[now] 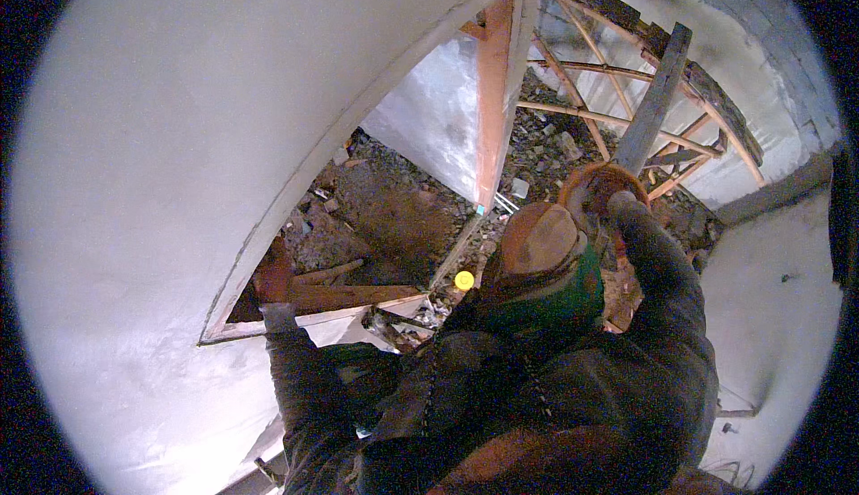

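White wall (161, 137), orange frame (494, 92), yellow disc (464, 280)

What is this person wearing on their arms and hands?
Both arms are in dark, dusty long sleeves of thick, creased cloth. The left sleeve ends in a paler, greyish cuff at the wrist. The left hand and the right hand both look covered in reddish-orange gloves, though the picture is too blurred to be sure. No watch or markings show.

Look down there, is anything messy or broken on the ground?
Yes. The ground below the window opening is strewn with rubble and broken bits instead of being swept. A small yellow round thing sits among it. The left hand grips the window's edge; the right hand is raised by the wooden scaffold.
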Available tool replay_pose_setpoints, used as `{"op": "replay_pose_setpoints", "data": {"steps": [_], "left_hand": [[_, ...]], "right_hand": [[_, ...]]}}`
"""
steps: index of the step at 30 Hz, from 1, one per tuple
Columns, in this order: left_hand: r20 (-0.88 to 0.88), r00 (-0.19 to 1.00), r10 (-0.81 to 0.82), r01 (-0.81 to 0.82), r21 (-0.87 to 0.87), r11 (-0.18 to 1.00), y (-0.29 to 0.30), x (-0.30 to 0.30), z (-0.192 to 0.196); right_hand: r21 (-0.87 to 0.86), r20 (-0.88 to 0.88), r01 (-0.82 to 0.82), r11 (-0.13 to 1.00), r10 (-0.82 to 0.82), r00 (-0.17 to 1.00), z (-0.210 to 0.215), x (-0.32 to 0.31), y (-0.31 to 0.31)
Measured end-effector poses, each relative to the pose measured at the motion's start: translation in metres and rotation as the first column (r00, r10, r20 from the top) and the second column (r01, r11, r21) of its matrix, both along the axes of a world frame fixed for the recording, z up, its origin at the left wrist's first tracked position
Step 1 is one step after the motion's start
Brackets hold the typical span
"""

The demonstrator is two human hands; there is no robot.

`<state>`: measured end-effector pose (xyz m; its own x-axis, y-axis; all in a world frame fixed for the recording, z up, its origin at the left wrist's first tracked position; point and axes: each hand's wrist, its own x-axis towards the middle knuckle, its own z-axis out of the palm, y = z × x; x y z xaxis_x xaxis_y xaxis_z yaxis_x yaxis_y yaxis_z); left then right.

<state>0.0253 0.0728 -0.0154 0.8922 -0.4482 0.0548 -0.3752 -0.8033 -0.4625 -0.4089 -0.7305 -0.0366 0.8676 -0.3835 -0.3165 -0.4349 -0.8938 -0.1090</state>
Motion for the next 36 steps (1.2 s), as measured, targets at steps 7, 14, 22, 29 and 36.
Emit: {"op": "replay_pose_setpoints", "data": {"steps": [7, 14, 22, 29, 36], "left_hand": [[0.478, 0.789, -0.387, 0.098, 0.524, 0.846, -0.083, -0.035, 0.047], [0.231, 0.914, -0.332, 0.346, -0.022, 0.938, -0.082, -0.04, 0.048], [0.245, 0.937, -0.25, 0.254, 0.017, 0.967, -0.051, -0.022, 0.043], [0.275, 0.895, -0.352, 0.338, 0.1, 0.936, -0.054, -0.02, 0.036], [0.134, 0.978, -0.161, 0.151, 0.079, 0.985, -0.096, -0.054, 0.077]], "right_hand": [[0.022, -0.002, 0.095, 0.995, -0.095, 0.996, 0.009, -0.048, -0.01], [0.059, 0.195, 0.114, 0.992, -0.124, 0.973, 0.006, -0.078, -0.005], [0.186, 0.606, 0.038, 0.982, -0.145, 0.782, -0.007, -0.068, -0.005], [-0.223, 0.4, 0.765, 0.605, -0.659, 0.637, 0.012, -0.084, 0.022], [0.957, 0.264, 0.094, 0.273, -0.959, 0.102, 0.139, -0.066, 0.045]]}}
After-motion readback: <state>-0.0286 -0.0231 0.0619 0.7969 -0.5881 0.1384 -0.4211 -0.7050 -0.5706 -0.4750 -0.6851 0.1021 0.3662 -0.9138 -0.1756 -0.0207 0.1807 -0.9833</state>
